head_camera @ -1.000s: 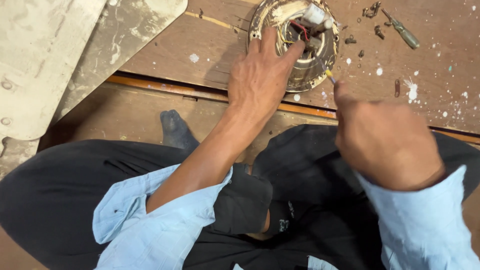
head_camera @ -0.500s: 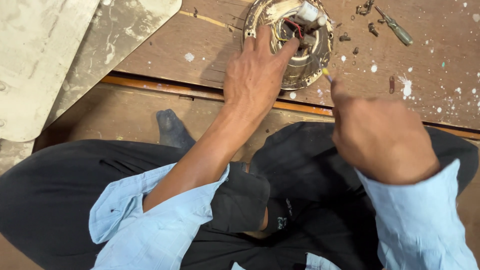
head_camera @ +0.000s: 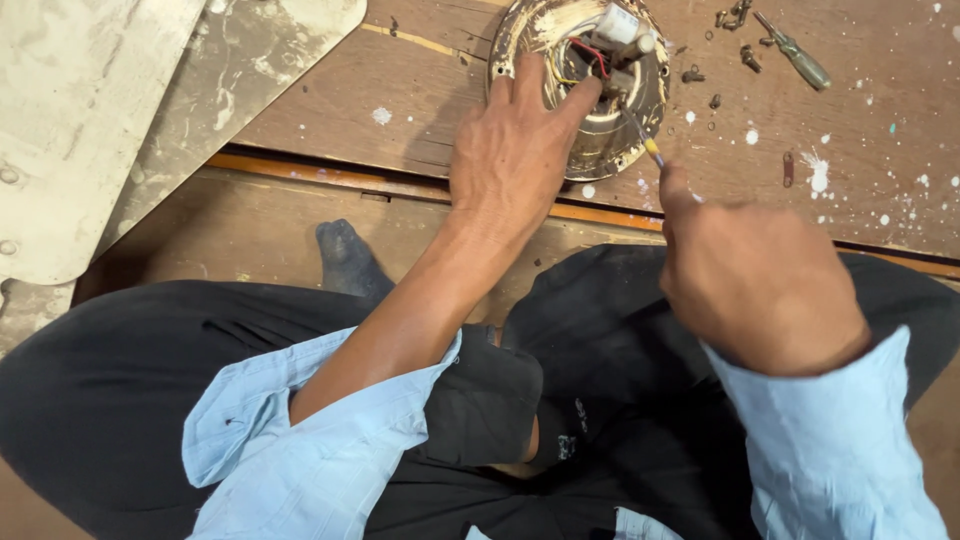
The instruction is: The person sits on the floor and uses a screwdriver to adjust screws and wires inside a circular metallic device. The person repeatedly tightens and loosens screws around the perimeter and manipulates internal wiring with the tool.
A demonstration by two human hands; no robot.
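A round metal fan motor housing (head_camera: 610, 130) lies open on the wooden board, with red and yellow wires and a white part inside. My left hand (head_camera: 515, 150) rests on its left rim, fingers spread over the inside and touching the wires. My right hand (head_camera: 750, 280) is closed around a thin screwdriver (head_camera: 645, 140) whose yellow-collared shaft points into the housing's middle. The handle is hidden in my fist.
Several loose screws (head_camera: 735, 20) and a second green-handled screwdriver (head_camera: 800, 60) lie at the upper right of the paint-spattered wooden board (head_camera: 400, 90). Pale, worn fan blades (head_camera: 90, 110) lie at the upper left. My crossed legs in black trousers (head_camera: 120, 400) fill the bottom.
The view has shifted slightly. Both hands stay at the housing, with the screwdriver tip still inside it.
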